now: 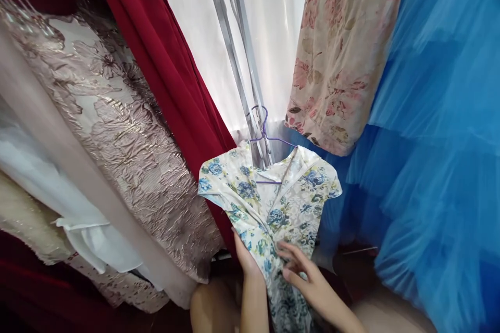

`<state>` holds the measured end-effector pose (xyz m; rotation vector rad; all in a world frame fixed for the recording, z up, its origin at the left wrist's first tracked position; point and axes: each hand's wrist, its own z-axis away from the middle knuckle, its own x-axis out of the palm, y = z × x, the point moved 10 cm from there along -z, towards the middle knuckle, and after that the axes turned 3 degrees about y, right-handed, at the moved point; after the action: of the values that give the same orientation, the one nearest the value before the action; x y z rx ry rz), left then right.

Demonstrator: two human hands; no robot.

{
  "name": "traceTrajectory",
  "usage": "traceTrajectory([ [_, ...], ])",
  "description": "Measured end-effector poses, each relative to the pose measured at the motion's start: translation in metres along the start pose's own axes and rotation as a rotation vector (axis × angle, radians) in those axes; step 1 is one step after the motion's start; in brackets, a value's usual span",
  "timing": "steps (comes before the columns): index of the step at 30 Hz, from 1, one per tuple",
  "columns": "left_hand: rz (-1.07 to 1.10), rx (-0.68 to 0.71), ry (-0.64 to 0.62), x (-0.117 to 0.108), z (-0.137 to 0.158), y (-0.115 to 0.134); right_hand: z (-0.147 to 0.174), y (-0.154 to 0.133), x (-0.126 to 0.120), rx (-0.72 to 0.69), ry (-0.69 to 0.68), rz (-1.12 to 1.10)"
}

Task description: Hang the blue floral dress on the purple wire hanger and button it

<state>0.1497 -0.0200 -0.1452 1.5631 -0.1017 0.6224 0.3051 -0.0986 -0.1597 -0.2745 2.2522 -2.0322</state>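
On the purple hanger (264,135), a flowered dress (276,214) is hung, shoulders set over the sloping ends, neckline open above the lower bar, front edges crossed toward the waist.

Left hand (247,258): placed at the dress's left side, near the waist; fingers hidden by cloth, so whether any is gripped cannot be told. Right hand (308,273): set over the front at the waist, fingers loosely bent, thumb apart from them; contact made uncertain by blur. The hands are apart, one at the side, one in front, with most of the bodice above them.

Step in hand, as judged: handling of the crossed front. The side is best supported from behind by the left hand while the overlap is smoothed with the right fingertips. Hard downward pulling should be avoided, as the shoulders could be dragged off the hanger's ends. Whether the hook is caught on the grey poles (228,36) cannot be told.
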Motion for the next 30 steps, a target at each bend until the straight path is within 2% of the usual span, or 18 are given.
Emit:
traceTrajectory([
  [2, 0.042, -0.044, 0.055, -0.009, 0.005, 0.001, 0.007, -0.003, 0.020, 0.069, -0.261, 0.007],
  [3, 0.037, -0.041, 0.087, -0.014, 0.008, 0.004, 0.011, -0.005, 0.024, 0.098, -0.353, 0.011],
  [4, 0.015, -0.022, 0.117, -0.018, 0.010, 0.008, 0.012, -0.008, 0.022, 0.114, -0.385, 0.020],
  [5, -0.019, 0.005, 0.140, -0.021, 0.013, 0.011, 0.009, -0.011, 0.014, 0.117, -0.354, 0.034],
  [7, -0.062, 0.013, 0.163, -0.023, 0.018, 0.009, -0.003, -0.018, -0.016, 0.091, -0.162, 0.064],
  [9, -0.064, -0.054, 0.154, -0.020, 0.024, -0.006, -0.016, -0.024, -0.043, 0.049, 0.013, 0.077],
  [11, -0.056, -0.111, 0.122, -0.013, 0.031, -0.022, -0.027, -0.028, -0.056, 0.005, 0.103, 0.089],
  [15, -0.061, -0.101, 0.066, 0.000, 0.038, -0.033, -0.044, -0.027, -0.056, -0.036, 0.227, 0.093],
  [21, -0.049, -0.109, 0.043, -0.002, 0.036, -0.023, -0.060, -0.038, -0.038, -0.099, 0.242, 0.189],
  [23, -0.053, -0.024, 0.084, -0.011, 0.034, -0.010, -0.060, -0.039, -0.038, -0.086, 0.236, 0.195],
  [25, -0.114, 0.198, 0.176, -0.023, 0.038, 0.017, -0.058, -0.035, -0.042, -0.055, 0.238, 0.167],
  [27, -0.246, 0.459, 0.231, -0.024, 0.051, 0.046, -0.053, -0.030, -0.044, -0.024, 0.231, 0.123],
  [29, -0.393, 0.607, 0.164, -0.008, 0.062, 0.059, -0.047, -0.026, -0.043, -0.003, 0.206, 0.079],
  [30, -0.443, 0.623, 0.092, 0.003, 0.064, 0.058, -0.044, -0.026, -0.042, 0.001, 0.193, 0.064],
])
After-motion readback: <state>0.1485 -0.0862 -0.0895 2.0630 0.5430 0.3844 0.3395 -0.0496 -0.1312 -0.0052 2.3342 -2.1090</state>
